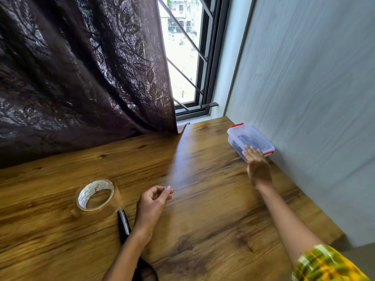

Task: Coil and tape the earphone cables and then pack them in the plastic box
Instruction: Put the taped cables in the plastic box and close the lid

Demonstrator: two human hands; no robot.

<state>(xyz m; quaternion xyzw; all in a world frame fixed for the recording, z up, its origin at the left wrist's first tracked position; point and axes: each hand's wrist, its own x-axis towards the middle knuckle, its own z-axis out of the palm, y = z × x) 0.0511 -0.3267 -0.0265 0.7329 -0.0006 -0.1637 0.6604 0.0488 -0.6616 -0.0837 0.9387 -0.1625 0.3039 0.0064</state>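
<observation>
A clear plastic box point(244, 133) with red latches stands at the far right of the wooden table, against the wall. Its lid is on and dark coiled cables show through it. My right hand point(258, 166) reaches to the box with flat, spread fingers, and its fingertips touch the near end of the lid. My left hand point(153, 201) hovers over the middle of the table with fingers loosely curled and nothing visible in them. A roll of clear tape point(95, 196) lies to the left of that hand. No loose earphone cable is visible on the table.
Dark-handled scissors point(124, 224) lie beside my left wrist, partly hidden under the forearm. A dark lace curtain point(81, 78) hangs over the table's far edge. A window point(186, 57) sits behind it, and a grey wall point(314, 98) borders the table point(203, 199) on the right.
</observation>
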